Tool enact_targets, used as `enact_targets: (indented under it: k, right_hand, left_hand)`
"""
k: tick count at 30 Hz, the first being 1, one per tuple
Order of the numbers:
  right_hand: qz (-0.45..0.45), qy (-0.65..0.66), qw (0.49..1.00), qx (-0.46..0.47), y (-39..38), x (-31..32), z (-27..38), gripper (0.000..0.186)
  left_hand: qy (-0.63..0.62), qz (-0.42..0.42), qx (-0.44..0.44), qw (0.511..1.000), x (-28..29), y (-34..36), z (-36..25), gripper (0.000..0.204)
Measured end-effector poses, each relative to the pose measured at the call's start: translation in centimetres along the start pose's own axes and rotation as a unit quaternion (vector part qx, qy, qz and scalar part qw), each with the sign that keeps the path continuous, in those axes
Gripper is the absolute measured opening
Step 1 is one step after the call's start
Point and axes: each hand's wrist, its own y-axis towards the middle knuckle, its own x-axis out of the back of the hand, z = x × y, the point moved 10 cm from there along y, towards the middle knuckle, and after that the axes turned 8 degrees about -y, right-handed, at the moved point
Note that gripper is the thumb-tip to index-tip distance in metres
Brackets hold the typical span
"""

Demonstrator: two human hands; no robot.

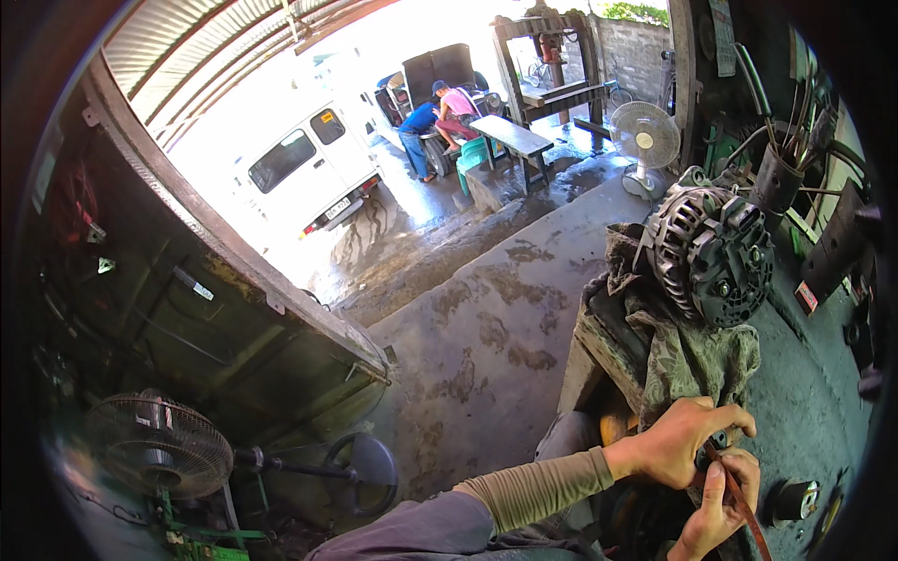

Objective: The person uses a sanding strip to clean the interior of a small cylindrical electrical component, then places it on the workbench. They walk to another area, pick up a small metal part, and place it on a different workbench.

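At the lower right, my left hand [675, 441] is closed, its fingers curled around a small dark metal part [717, 439] that they mostly hide. Just below it, my right hand [718, 510] pinches a thin reddish-brown strip [745, 512] between thumb and fingers. The strip runs from between both hands down to the lower edge of the view. Beyond the hands, an alternator [716, 248] with a finned metal housing rests on the workbench. A dirty grey-green rag [697, 360] hangs from the bench beside it.
A short metal cylinder [795, 500] stands on the workbench [795, 374] right of my hands. Tools fill a dark can [776, 178] at the back. A white fan [645, 140] stands beyond the bench; a dark fan [161, 444] is lower left. Two people work at a vehicle [440, 70] outside.
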Motion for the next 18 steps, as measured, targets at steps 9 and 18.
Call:
enact_targets:
  k: [9, 18]
  right_hand:
    - [0.009, 0.056, 0.998, -0.030, 0.0, -0.8, -1.5, 0.013]
    - [-0.051, 0.043, 0.996, -0.057, -0.7, -0.2, -2.5, 0.008]
  left_hand:
    - [-0.028, -0.001, -0.010, 1.000, 0.4, 0.2, -0.2, 0.070]
    - [0.001, -0.013, -0.007, 1.000, 0.4, 0.3, -0.4, 0.073]
